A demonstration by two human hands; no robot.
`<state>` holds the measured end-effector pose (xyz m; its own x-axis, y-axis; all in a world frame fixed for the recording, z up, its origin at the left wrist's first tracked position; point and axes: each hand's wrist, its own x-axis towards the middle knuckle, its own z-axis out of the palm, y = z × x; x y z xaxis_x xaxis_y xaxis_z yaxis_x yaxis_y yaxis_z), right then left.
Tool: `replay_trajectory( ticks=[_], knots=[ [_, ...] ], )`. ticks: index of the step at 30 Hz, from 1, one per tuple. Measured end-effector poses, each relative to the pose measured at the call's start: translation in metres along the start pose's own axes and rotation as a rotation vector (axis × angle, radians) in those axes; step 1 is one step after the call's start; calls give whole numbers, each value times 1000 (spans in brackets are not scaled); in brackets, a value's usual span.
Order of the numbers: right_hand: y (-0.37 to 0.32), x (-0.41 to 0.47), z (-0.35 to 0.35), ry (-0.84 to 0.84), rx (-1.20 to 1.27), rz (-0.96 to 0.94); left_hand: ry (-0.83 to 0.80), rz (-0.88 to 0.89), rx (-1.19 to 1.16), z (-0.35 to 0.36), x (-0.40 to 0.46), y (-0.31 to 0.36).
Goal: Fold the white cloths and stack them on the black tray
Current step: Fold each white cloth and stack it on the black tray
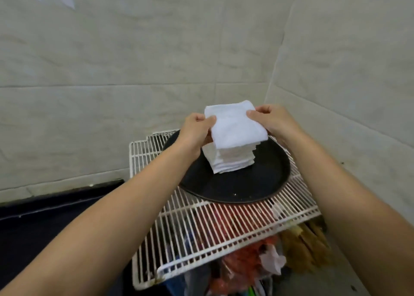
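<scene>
Both hands are on the top cloth now, just above centre frame — the left hand pinches its left edge, fingers curled under and thumb on top, and the right hand pinches the upper right corner the same way. It sits on or just over the stack; contact is hard to judge from this angle. To land it well, I'd say lower it flat, square its edges to the layers below, and let go with both hands together so nothing drags sideways. The cloth is white, soft, folded to a thick square, and overhangs the stack a little on the right. The stack leans slightly but stands on the tray — black, round, resting on a white wire rack in the lower middle.
</scene>
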<state>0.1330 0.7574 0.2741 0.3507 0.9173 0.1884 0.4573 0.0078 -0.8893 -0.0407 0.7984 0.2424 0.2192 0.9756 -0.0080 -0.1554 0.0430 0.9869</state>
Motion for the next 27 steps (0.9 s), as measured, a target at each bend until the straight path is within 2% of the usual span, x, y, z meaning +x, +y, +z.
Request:
replay_trajectory(
  ticks=[7,14,16,19,21,27],
  knots=[
    [60,58,13,-150,-71,22,156,13,310,6,41,-30],
    [71,62,14,-153,-42,26,172,1,367,3,35,-41],
    [62,60,6,-81,-91,9,192,-18,358,-2,30,-37],
    [32,40,5,110,-340,-172,260,-1,333,-25,9,-23],
    [5,16,21,139,-461,-324,281,44,340,-46,-14,-13],
    [-61,-103,151,-148,-537,-613,426,117,556,-165,-140,-1]
  ],
)
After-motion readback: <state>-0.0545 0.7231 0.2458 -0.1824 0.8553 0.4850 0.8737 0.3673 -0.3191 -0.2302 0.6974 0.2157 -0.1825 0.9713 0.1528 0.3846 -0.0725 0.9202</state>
